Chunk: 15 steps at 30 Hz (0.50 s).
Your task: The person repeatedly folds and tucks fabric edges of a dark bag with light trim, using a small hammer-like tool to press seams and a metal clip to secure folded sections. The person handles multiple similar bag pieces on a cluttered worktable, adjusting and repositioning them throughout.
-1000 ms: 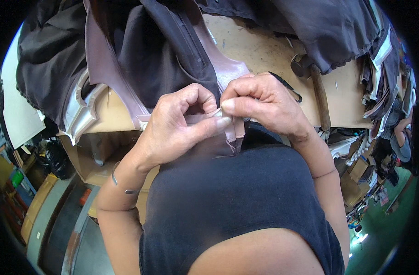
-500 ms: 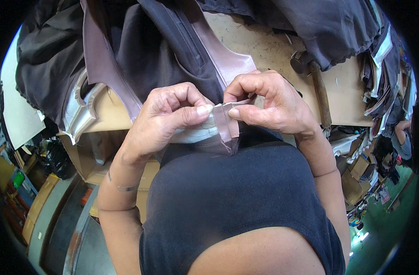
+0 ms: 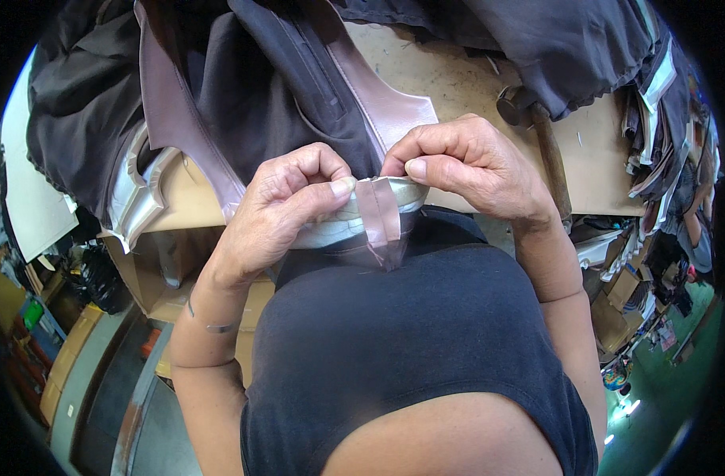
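Observation:
Between my two hands, in front of my chest, is a folded edge of a leather piece (image 3: 378, 213) with a mauve strip and a pale, whitish lining on both sides of the strip. My left hand (image 3: 299, 190) pinches the edge just left of the strip, thumb on top. My right hand (image 3: 466, 170) pinches the same edge just right of it, thumb and forefinger together. Beyond them, mauve leather bands (image 3: 386, 103) stitched to dark cloth (image 3: 259, 103) spread over the table. The fingertips hide part of the edge.
A hammer (image 3: 549, 151) with a wooden handle lies on the worn table (image 3: 450, 79) to the right. Dark cloth (image 3: 569, 47) is heaped at the back right, with stacked pieces (image 3: 664, 143) hanging at the table's right end. A cardboard box (image 3: 160, 270) sits below the table.
My right hand has shifted slightly along the edge, away from the strip, uncovering pale lining there. The mauve strip now lies flatter and a little further left. My left hand has barely moved.

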Each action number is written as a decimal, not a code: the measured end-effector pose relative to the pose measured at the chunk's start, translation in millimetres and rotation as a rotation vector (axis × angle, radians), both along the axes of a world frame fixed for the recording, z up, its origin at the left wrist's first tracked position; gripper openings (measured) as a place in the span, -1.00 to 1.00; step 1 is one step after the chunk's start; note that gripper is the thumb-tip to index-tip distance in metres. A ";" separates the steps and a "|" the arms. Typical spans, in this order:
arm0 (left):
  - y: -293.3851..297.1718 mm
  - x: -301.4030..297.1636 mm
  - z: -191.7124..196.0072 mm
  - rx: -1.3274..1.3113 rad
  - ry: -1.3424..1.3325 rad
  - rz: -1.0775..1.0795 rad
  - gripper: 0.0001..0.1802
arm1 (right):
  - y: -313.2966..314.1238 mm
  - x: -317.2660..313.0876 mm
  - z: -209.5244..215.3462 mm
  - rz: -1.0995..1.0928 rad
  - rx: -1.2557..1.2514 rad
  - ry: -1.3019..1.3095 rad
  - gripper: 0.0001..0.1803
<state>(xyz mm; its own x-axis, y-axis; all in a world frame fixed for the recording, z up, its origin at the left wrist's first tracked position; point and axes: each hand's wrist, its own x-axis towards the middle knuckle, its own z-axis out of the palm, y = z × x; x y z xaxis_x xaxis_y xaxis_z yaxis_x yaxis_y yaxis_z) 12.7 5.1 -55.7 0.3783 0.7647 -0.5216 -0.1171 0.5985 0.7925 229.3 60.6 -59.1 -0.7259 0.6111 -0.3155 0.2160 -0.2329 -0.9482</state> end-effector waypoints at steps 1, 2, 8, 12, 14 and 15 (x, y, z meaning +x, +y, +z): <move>0.5 0.0 0.7 -0.008 0.006 -0.002 -0.87 | -0.1 0.0 -0.2 -0.001 -0.002 -0.002 -0.73; 1.1 -0.1 1.3 -0.016 0.011 -0.005 -0.85 | -0.1 0.2 0.3 -0.002 -0.005 -0.006 -0.72; 1.9 -1.8 0.5 -0.074 -0.013 -0.005 -0.87 | -0.4 -0.7 2.5 -0.028 0.001 0.010 -0.77; 1.1 1.0 1.5 -0.026 -0.014 0.005 -0.90 | -1.6 -2.3 1.9 0.000 0.126 0.026 -0.81; 0.8 1.3 0.9 -0.018 -0.026 0.033 -0.91 | -1.8 -2.5 3.9 -0.002 0.109 0.007 -0.81; 0.2 3.9 3.2 0.012 0.011 0.034 -0.91 | -1.8 -2.7 5.2 -0.002 0.101 -0.003 -0.81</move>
<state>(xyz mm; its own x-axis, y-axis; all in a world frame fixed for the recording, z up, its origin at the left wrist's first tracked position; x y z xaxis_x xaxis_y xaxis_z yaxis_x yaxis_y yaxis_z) 16.7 5.3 -52.4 0.3461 0.7831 -0.5166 -0.1288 0.5851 0.8007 226.6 58.8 -53.9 -0.7235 0.6418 -0.2544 0.2187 -0.1365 -0.9662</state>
